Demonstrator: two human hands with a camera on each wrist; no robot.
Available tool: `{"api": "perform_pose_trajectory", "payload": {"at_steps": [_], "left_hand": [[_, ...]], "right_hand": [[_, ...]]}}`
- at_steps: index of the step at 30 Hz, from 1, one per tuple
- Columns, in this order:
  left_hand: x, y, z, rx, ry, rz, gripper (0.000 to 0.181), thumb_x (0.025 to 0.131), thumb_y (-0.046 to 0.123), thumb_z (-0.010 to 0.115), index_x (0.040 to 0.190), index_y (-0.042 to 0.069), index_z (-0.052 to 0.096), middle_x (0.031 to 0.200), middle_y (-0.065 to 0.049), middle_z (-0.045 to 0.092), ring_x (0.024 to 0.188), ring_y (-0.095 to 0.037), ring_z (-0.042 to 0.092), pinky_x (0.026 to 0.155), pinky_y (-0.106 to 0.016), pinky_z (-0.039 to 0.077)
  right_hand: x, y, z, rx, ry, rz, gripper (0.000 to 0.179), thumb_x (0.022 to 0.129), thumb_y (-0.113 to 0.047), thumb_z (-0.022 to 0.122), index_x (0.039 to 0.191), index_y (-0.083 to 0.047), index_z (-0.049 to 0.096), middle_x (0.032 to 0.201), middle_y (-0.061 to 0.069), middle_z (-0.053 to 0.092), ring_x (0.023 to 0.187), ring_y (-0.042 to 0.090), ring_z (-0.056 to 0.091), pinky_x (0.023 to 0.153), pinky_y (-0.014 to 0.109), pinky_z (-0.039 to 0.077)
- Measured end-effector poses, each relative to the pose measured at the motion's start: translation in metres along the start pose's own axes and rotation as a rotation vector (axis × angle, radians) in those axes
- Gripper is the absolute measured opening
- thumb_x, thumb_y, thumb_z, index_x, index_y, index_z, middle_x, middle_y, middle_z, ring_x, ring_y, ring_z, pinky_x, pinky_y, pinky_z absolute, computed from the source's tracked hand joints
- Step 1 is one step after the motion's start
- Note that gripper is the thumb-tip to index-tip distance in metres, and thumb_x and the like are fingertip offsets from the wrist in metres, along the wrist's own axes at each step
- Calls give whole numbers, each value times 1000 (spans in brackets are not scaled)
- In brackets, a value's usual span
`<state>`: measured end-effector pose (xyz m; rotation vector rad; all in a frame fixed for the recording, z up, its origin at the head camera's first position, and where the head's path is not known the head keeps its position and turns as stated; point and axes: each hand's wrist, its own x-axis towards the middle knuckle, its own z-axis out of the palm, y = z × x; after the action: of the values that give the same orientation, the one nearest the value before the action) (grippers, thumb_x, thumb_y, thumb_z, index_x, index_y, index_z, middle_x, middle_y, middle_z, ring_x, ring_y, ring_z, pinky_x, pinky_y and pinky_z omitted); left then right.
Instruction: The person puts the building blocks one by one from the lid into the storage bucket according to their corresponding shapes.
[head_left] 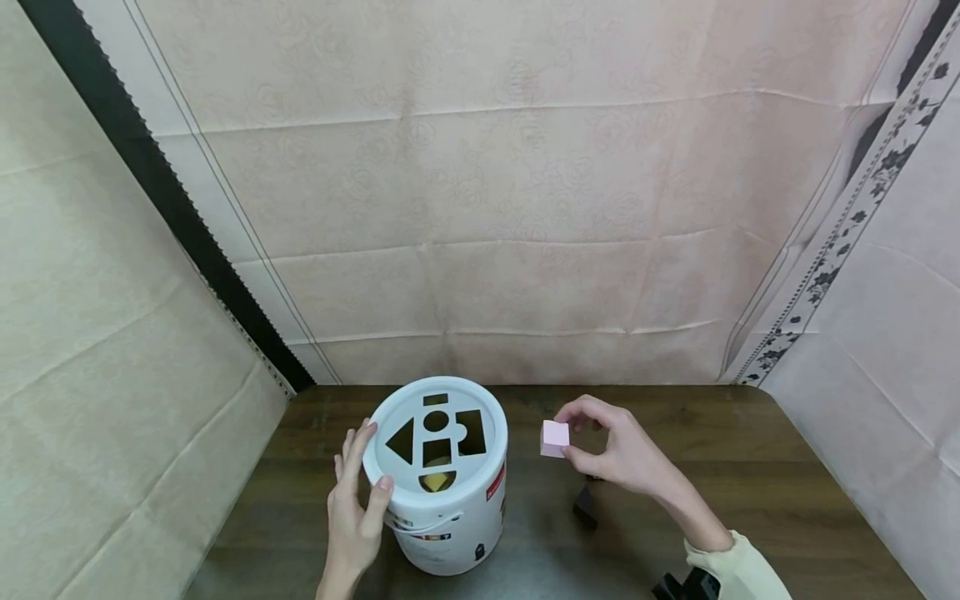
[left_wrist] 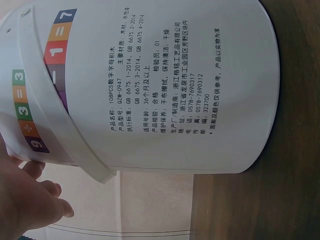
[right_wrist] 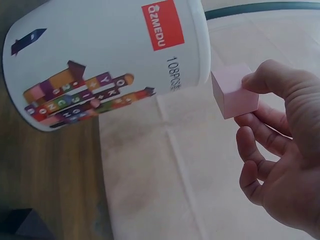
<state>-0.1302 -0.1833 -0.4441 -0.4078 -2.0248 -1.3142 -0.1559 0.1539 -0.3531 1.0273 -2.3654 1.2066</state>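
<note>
A white bucket with printed labels stands upright on the table. Its white lid has cut-out holes of several shapes, and a yellow piece shows through the nearest one. At the lid's left side my left hand rests with fingers extended, the thumb touching the rim. Right of the bucket, my right hand pinches a pink cube between thumb and fingers, above the table and apart from the lid. The right wrist view shows the pink cube held at the fingertips.
A dark block lies on the brown wooden table below my right hand; another dark piece is partly hidden by that hand. Pale patterned cloth hangs behind the table and on both sides. The bucket's white handle hangs down its side.
</note>
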Motion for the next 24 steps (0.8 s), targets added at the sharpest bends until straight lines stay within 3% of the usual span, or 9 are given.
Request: {"api": "perform_pose_trajectory", "payload": {"at_steps": [4,13,19,24], "left_hand": [[0,0,0,2,-4,-4,56,83,15,55,137,10,40,139,-9,39,131,-35,17,97,-64,-1],[1,-1,1,3,1,6,56,82,14,55,136,9,41,138,-9,40,131,-35,18,96,-65,1],[0,-1,1,-3,1,2,56,83,14,55,137,9,41,138,-9,39,132,-35,17,96,-64,-1],[0,-1,1,-7,5,6,56,82,14,55,136,9,41,139,-8,39,131,-35,17,96,-64,-1]], "right_hand": [[5,0,3,28,-4,5,32,69,1,72,98,-7,61,90,3,62,78,22,55,66,32,42],[15,24,17,30,-36,3,34,72,-14,74,103,-20,59,95,-9,59,83,11,53,69,30,42],[27,15,25,62,-46,-13,32,73,-15,72,102,-20,60,95,-9,58,86,10,52,72,30,43],[37,-5,30,93,-57,-47,32,72,-8,73,101,-13,61,96,-3,60,87,13,52,76,31,45]]}}
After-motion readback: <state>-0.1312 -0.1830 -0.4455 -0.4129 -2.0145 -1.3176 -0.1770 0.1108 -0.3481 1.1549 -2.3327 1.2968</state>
